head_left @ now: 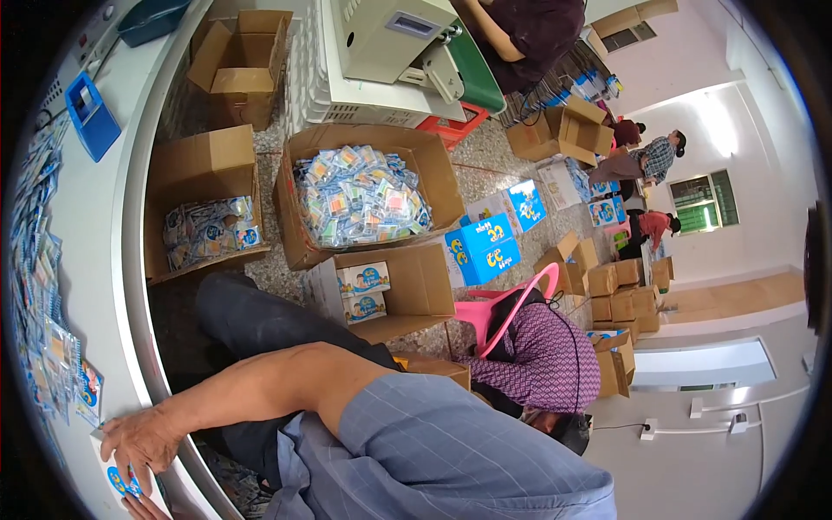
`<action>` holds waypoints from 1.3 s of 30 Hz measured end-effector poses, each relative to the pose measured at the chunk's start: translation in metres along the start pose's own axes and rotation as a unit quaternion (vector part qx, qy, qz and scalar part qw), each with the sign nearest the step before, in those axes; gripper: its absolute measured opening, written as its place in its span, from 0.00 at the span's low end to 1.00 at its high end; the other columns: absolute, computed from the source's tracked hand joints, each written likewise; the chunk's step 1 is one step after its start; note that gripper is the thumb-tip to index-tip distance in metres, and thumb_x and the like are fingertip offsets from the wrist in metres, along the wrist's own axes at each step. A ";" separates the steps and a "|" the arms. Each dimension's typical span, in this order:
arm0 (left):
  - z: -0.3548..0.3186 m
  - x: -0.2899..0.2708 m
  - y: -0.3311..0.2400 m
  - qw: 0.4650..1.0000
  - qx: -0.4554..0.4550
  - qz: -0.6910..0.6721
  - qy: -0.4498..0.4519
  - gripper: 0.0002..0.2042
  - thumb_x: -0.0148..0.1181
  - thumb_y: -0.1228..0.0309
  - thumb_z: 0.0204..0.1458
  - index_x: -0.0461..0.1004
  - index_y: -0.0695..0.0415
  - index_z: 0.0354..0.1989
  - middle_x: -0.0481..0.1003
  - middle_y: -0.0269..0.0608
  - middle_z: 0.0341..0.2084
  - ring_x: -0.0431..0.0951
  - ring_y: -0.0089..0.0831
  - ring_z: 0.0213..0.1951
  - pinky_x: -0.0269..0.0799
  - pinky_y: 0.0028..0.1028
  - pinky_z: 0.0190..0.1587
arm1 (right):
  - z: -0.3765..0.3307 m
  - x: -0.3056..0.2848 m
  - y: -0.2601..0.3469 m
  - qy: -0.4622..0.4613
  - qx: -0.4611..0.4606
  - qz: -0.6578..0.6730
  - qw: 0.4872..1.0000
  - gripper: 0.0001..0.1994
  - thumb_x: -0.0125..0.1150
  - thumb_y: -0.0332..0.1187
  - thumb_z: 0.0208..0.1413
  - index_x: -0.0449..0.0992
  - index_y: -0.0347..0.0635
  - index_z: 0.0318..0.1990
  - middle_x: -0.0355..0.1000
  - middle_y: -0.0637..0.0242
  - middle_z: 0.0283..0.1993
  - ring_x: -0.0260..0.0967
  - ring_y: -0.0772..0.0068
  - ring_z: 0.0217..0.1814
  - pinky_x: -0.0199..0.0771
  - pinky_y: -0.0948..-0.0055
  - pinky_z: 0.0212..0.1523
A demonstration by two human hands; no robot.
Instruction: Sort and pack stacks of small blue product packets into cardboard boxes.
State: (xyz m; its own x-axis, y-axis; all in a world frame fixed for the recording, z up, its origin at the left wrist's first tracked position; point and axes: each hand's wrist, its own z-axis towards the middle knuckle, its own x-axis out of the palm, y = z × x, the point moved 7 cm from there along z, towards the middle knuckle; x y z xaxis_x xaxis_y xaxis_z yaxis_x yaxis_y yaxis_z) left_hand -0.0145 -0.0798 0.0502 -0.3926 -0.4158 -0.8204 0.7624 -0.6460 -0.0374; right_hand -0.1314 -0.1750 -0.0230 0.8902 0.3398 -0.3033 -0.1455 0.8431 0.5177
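A small white box [114,478] with blue and yellow print is at the near edge of the white table, at the lower left. My right hand [146,440] reaches across to it, with bent fingers gripping its top. Only the fingers of my left hand [146,508] show, at the lower rim, pressed against the same box; the rest is cut off. Just beyond the box lies a printed card packet [88,392]. A long heap of small clear packets [39,303] runs along the table.
Beside the table [117,217] stand an open carton of packets [368,195], a smaller one [204,143] and a carton holding printed boxes [416,282]. A blue holder [91,117] rests on the table. A person in a purple top [546,355] sits by a pink chair [472,316]; others work farther back.
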 end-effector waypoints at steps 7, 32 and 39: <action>0.005 0.000 -0.014 0.996 0.080 0.030 -0.030 0.26 0.42 0.54 0.69 0.72 0.62 0.62 0.70 0.58 0.61 0.66 0.57 0.64 0.60 0.54 0.65 | 0.012 -0.015 0.017 0.008 0.006 0.003 1.000 0.09 0.71 0.54 0.48 0.88 0.73 0.35 0.80 0.83 0.52 0.59 0.52 0.70 0.53 0.46 0.66; -0.031 -0.003 0.044 0.981 -0.142 -0.098 0.086 0.20 0.41 0.67 0.71 0.69 0.64 0.64 0.69 0.51 0.64 0.65 0.47 0.67 0.60 0.42 0.68 | 0.023 -0.025 0.018 -0.048 0.028 -0.003 0.998 0.11 0.70 0.51 0.50 0.89 0.61 0.33 0.83 0.84 0.38 0.74 0.68 0.52 0.66 0.65 0.58; -0.027 -0.003 0.050 0.988 -0.100 -0.086 0.081 0.19 0.41 0.67 0.72 0.69 0.63 0.64 0.69 0.52 0.64 0.66 0.47 0.66 0.58 0.42 0.69 | 0.028 -0.030 0.017 -0.039 0.049 0.008 0.998 0.11 0.71 0.51 0.49 0.89 0.60 0.33 0.83 0.83 0.36 0.75 0.73 0.47 0.69 0.68 0.54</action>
State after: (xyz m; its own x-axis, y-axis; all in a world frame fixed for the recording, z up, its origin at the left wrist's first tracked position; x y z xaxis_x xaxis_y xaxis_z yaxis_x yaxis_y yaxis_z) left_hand 0.0388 -0.0937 0.0348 -0.4504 -0.1916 -0.8720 0.7836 -0.5529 -0.2833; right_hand -0.1487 -0.1826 0.0179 0.9192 0.3167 -0.2340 -0.1202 0.7915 0.5992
